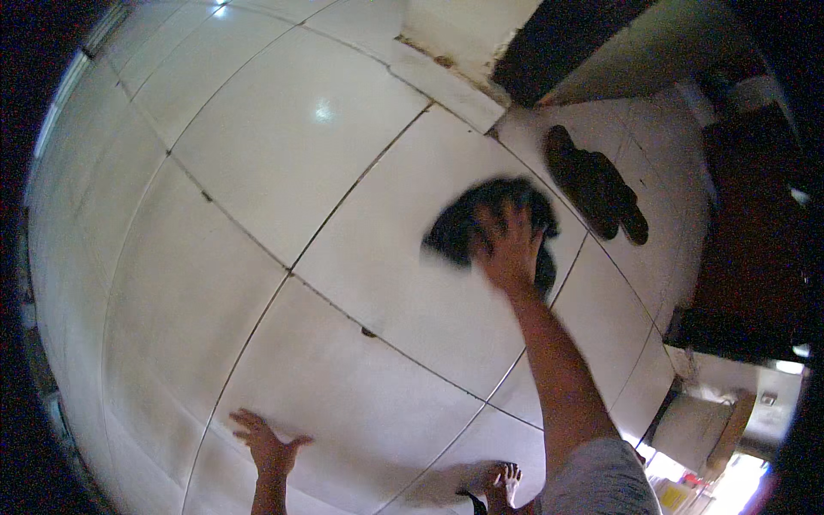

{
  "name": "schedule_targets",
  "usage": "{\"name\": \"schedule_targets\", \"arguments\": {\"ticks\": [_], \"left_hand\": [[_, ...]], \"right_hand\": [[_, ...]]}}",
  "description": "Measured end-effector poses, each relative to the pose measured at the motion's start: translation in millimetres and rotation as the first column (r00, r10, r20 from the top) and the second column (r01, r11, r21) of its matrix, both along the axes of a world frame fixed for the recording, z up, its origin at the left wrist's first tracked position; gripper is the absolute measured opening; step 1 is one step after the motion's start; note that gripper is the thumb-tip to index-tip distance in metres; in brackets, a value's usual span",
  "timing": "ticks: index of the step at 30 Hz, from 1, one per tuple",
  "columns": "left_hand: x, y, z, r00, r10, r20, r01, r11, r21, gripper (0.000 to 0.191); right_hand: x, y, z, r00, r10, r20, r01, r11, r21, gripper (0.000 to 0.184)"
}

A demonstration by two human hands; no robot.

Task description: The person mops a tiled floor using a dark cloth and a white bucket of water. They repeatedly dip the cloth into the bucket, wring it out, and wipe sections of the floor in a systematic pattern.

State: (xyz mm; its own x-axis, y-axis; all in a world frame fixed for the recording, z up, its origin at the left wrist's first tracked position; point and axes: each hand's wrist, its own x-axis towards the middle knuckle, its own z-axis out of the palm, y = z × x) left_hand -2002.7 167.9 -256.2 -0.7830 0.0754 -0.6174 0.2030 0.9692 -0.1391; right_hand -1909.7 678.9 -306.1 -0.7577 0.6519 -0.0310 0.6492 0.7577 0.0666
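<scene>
My right hand presses down on a bunched dark cloth, fingers spread across it. The cloth lies on the pale tiled floor, and its edges are blurred. Below and to the left, my left hand is held out with its fingers apart and nothing in it. Whether it touches the floor tiles I cannot tell. One bare foot shows at the bottom of the view, left of my right sleeve.
A pair of dark sandals lies on the floor just beyond the cloth. A worn white wall base juts in at the top. Dark reddish furniture stands at the right, with a cardboard box lower down.
</scene>
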Motion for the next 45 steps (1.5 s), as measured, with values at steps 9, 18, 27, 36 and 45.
{"name": "schedule_targets", "arguments": {"ticks": [9,18,27,36,45], "left_hand": [[-3,-12,-12,1.000,-0.019,0.006,0.019,0.999,0.026,0.154],[-8,-11,-22,0.997,-0.059,0.042,0.055,0.994,0.098,0.150],[1,12,-1,0.994,-0.106,-0.038,0.109,0.988,0.105,0.150],[4,11,0,0.999,0.036,0.013,-0.037,0.994,0.107,0.150],[1,6,4,0.995,0.072,0.075,-0.074,0.997,0.035,0.154]], "right_hand": [[-83,-118,22,0.787,0.421,-0.450,-0.548,0.813,-0.198,0.054],[69,-12,-22,0.990,-0.090,-0.113,0.105,0.985,0.135,0.053],[212,-403,57,0.739,0.557,-0.379,-0.672,0.570,-0.473,0.058],[87,-130,42,0.977,0.212,0.001,-0.212,0.977,0.016,0.068],[-134,-132,12,0.861,0.344,-0.374,-0.433,0.882,-0.187,0.053]]}}
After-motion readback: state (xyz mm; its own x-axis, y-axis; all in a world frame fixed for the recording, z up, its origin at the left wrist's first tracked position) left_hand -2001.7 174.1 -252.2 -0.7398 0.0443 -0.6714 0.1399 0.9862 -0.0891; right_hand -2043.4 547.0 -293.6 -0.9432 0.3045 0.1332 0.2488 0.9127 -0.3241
